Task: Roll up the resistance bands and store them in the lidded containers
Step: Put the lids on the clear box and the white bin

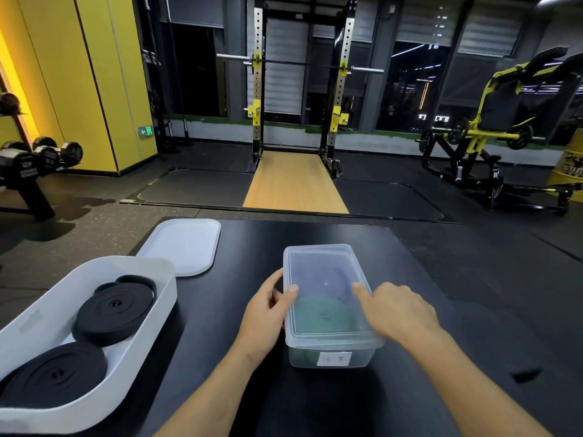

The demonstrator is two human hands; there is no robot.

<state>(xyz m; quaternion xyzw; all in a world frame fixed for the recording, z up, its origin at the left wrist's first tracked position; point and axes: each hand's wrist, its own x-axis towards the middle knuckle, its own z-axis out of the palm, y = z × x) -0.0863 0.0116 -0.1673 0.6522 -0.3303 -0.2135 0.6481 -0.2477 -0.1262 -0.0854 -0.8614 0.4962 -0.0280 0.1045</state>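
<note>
A clear plastic container (334,354) stands in the middle of the black table with its clear lid (318,263) on top. Through the lid I see a rolled green band (321,313) near me and a rolled purple band (318,279) behind it. My left hand (268,313) grips the container's left edge, thumb on the lid. My right hand (394,307) rests on the lid's right side with the index finger pressing down. At the left a white open container (157,298) holds two rolled black bands (113,310), (53,373).
A white lid (186,244) lies flat on the table behind the white container. Beyond the table's far edge are the gym floor, a squat rack (296,89), a dumbbell rack (28,162) at left and a yellow machine (504,121) at right.
</note>
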